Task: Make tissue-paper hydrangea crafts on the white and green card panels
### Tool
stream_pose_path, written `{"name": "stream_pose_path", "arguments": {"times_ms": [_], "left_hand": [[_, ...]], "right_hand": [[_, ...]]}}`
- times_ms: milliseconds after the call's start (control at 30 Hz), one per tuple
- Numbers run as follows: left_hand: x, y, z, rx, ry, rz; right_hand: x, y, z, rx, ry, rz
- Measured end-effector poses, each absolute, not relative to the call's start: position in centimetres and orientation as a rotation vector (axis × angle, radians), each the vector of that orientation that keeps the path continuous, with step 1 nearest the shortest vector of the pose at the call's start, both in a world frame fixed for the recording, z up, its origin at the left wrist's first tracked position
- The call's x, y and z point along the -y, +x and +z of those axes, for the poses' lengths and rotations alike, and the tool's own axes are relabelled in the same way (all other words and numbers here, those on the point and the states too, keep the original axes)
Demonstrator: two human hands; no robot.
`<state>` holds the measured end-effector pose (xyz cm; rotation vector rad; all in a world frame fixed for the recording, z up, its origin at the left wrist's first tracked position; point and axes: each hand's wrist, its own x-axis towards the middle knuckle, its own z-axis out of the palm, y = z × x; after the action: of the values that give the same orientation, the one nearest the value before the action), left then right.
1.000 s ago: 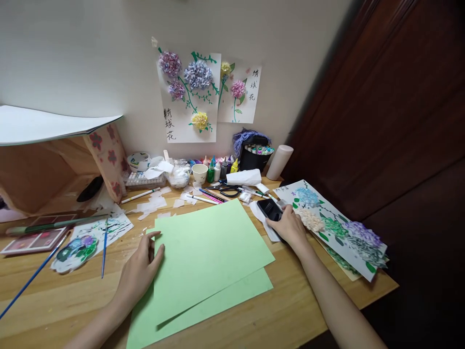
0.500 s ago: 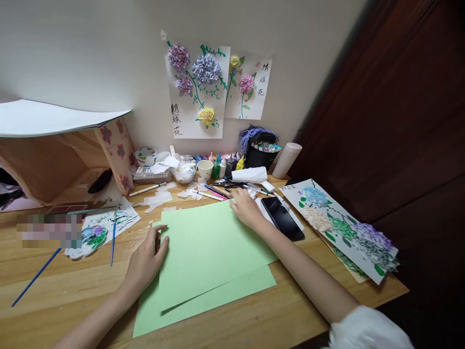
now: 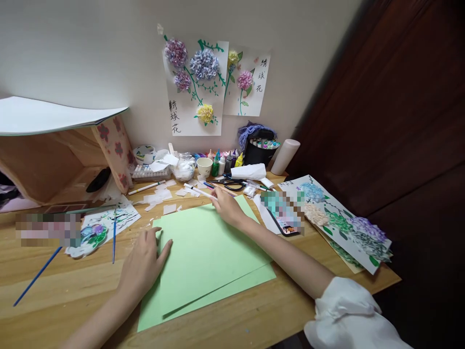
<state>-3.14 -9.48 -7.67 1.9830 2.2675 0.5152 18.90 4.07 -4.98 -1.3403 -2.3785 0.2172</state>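
Right hand point(image 3: 229, 209) pinching pen point(image 3: 199, 190), left hand point(image 3: 143, 259) splayed on paper point(image 3: 207, 257), 绣球花 posters point(image 3: 198, 94)

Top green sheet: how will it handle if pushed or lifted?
Likely light and somewhat floppy: the top green sheet has a thin edge. Pushed, it may slide, since it lies askew on the lower green sheet with no visible fastening. Its front edge might lift easily; the dark line there suggests a slight gap.

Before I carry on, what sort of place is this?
Probably a craft corner, perhaps in a home: a wooden table with green paper and small paint bottles, and flower pictures on the wall behind.
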Motion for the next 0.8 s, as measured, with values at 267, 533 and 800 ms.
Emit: {"name": "stream_pose_path", "arguments": {"times_ms": [267, 533, 800], "left_hand": [[8.9, -2.2, -8.6, -2.012, 2.507, 0.796], [9.2, -2.0, -8.0, -1.605, 2.579, 0.786], [11.1, -0.8, -5.8, -1.256, 2.394, 0.577]], "right_hand": [[2.1, 19.9, -4.4, 2.123, -0.865, 1.168], [3.6, 16.2, -5.4, 1.615, -0.758, 1.867], [4.4, 17.3, -2.3, 2.167, -0.454, 1.835]]}}
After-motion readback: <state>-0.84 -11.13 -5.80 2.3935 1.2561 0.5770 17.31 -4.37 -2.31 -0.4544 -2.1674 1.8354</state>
